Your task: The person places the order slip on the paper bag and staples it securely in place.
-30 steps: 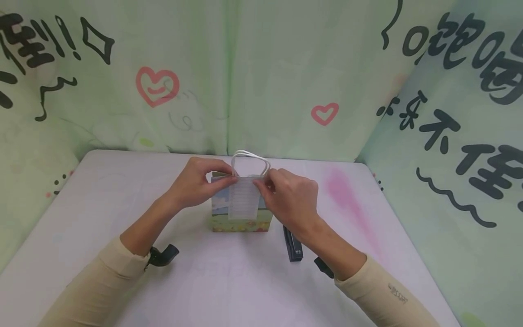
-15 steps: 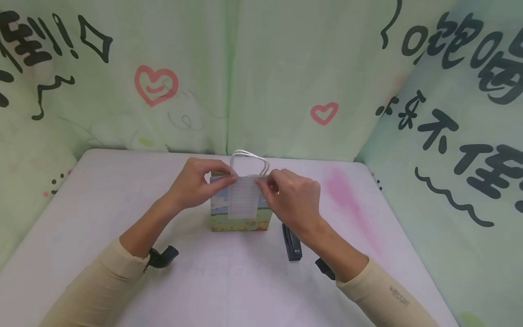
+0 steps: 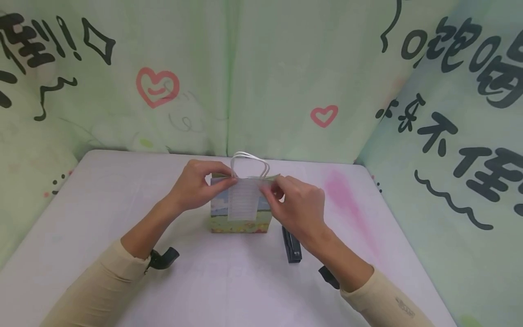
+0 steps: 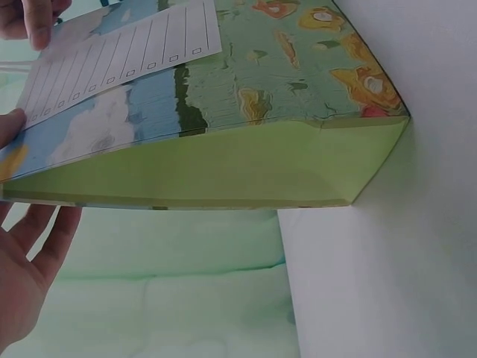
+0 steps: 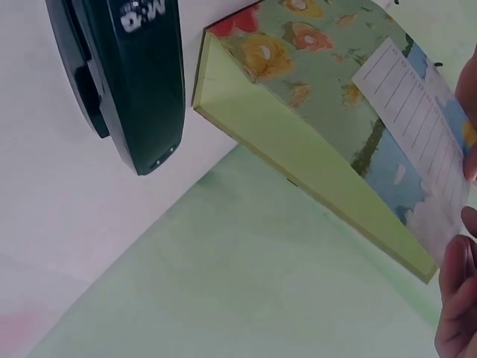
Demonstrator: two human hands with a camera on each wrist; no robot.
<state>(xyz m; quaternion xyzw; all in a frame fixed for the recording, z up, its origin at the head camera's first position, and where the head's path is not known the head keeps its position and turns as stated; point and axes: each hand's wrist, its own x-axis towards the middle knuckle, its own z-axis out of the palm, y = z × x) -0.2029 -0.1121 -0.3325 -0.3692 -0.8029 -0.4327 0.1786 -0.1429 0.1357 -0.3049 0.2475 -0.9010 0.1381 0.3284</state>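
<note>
Both hands work at the upper edge of a small paper bag point(image 3: 241, 227) that stands upright at the middle of the counter point(image 3: 229, 284), toward its far side. On the left, the left hand point(image 3: 196, 185) pinches the bag's rim and the left edge of a white lined sheet point(image 3: 244, 200), its thumb in front and its fingers reaching to the far side. Across from it, the right hand point(image 3: 301, 203) has its fingers bent and its thumb tip at the sheet's upper right corner; whether it grips the sheet or only touches it, I cannot tell.

Lying flat against the bag's near face, the sheet hangs from about the rim and covers the middle of a painted sky, meadow and flowers. White cord handles point(image 3: 247, 154) loop upward between the hands. Wrist views show the bag's plain light green side panels point(image 4: 216, 168).

Just right of the bag, under the right hand, a black stapler point(image 3: 292, 246) rests on the counter. Nearer, beige sleeves point(image 3: 96, 284) cover the forearms, with a black device point(image 3: 164, 258) beside each wrist. Beyond the counter hangs pale green fabric point(image 3: 267, 68) with pink hearts point(image 3: 324, 116) and black lettering point(image 3: 439, 131).
</note>
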